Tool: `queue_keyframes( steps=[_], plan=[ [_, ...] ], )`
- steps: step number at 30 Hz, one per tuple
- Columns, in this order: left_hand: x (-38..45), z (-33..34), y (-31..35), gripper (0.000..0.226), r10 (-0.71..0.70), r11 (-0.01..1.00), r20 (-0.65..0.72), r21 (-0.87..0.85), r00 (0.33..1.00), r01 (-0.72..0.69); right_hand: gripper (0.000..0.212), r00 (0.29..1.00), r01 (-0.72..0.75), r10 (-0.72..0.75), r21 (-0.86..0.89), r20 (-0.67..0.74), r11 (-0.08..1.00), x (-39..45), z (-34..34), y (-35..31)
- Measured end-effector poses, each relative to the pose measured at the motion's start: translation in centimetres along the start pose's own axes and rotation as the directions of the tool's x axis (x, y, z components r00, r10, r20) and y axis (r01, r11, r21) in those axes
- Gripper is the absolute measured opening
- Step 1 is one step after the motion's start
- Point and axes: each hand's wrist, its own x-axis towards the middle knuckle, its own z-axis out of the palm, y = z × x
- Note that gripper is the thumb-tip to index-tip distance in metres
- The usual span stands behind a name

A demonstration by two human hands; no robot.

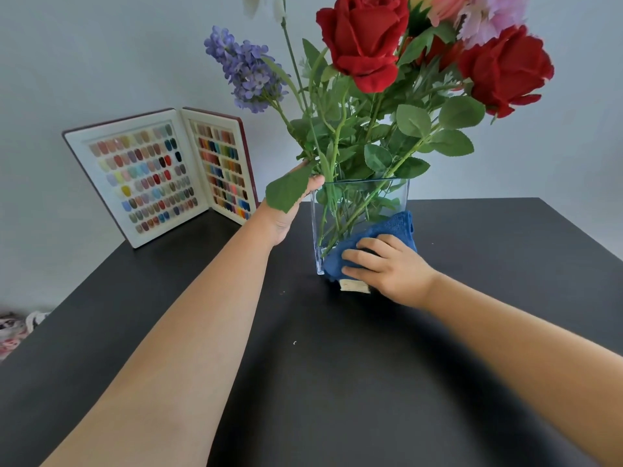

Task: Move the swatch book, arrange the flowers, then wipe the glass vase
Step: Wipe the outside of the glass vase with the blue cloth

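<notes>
A rectangular glass vase (pixel 357 197) stands on the black table (pixel 337 382), holding red roses (pixel 364 38), a purple flower spike (pixel 246 69) and leafy stems. My left hand (pixel 286 214) grips the vase's upper left corner, partly behind a green leaf. My right hand (pixel 384 267) presses a blue cloth (pixel 387 230) flat against the lower front of the vase. The open swatch book (pixel 161 173) stands upright at the table's back left, against the wall, showing rows of coloured chips.
A pale wall runs behind the table. The table's left edge falls away to a floor where patterned fabric (pixel 17 328) lies. A tan label hangs from the cloth near the vase's base.
</notes>
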Motion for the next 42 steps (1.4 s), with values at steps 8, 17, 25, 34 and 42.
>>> queue_keyframes(
  steps=[8, 17, 25, 34, 42],
  plan=[
    [0.0, 0.0, -0.1, 0.023, -0.005, 0.999, 0.007, -0.036, 1.000, 0.005, 0.023, 0.931, -0.203, 0.215, 0.072, -0.294, 0.976, 2.4, -3.4, 3.5],
    [-0.2, 0.2, 0.2, 0.017, -0.041, 0.996, 0.026, -0.072, 0.999, 0.043, 0.027, 0.999, -0.049, 0.048, 0.130, 0.015, 0.990, -0.4, -2.0, 1.1],
    [0.4, 0.4, -0.8, 0.042, -0.008, 0.988, -0.030, -0.157, 1.000, 0.003, 0.036, 0.919, -0.299, 0.329, 0.157, -0.219, 0.941, 0.3, -4.1, 2.9],
    [-2.1, 1.1, -4.6, 0.128, -0.065, 0.995, -0.012, -0.076, 0.998, 0.064, 0.047, 0.928, -0.344, 0.366, 0.216, -0.068, 0.914, -0.2, -2.8, 0.2],
    [-1.5, 0.0, -4.3, 0.122, -0.078, 0.996, 0.069, -0.029, 0.995, 0.080, 0.042, 0.814, -0.459, 0.507, 0.221, -0.282, 0.860, -1.7, -4.1, 3.0]
  ],
)
